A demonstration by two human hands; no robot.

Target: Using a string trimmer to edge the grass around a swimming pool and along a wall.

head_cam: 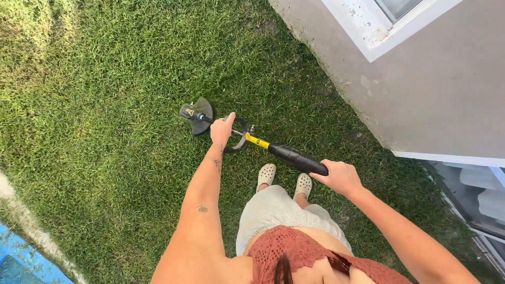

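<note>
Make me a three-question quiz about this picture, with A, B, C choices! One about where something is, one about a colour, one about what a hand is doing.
1. Where is the trimmer head?
A. on the grass
B. on the wall
C. on the blue surface

2. What colour are the shoes?
A. red
B. black
C. white

3. What is the left hand doing?
A. hanging free
B. gripping the loop handle
C. touching the window

Answers:
1 A, it sits over the grass, out ahead of the feet.
2 C, both shoes look white.
3 B, its fingers close round the loop handle, while the right hand holds the rear grip.
</note>
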